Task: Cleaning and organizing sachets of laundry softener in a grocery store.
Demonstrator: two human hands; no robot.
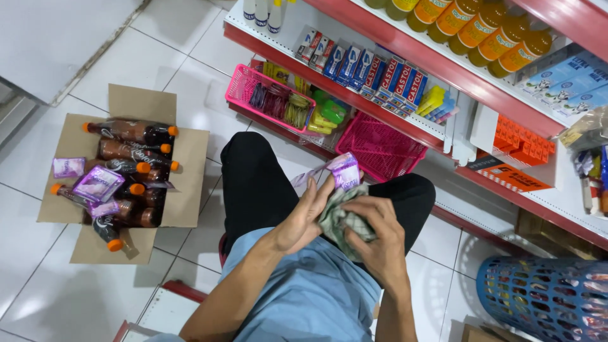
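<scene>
**Packets, boxes and labels around the shelf**

A small purple-and-white sachet [345, 171] is pinched in the left hand [304, 218], above the lap. More purple sachets [96, 183] lie on the bottles in the open cardboard box [190, 171] on the floor. On the red shelf stands a row of red, blue and white cartons [380, 73]; orange packs [522, 142] sit further right. Yellow labels [472, 28] wrap the bottles above, beside pale blue cartons [570, 85]

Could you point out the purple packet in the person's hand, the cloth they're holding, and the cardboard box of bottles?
purple packet [346, 171], head view, middle of its front face.
cloth [341, 220], head view, crumpled middle between both hands.
cardboard box [190, 171], head view, bare right flap.
</scene>
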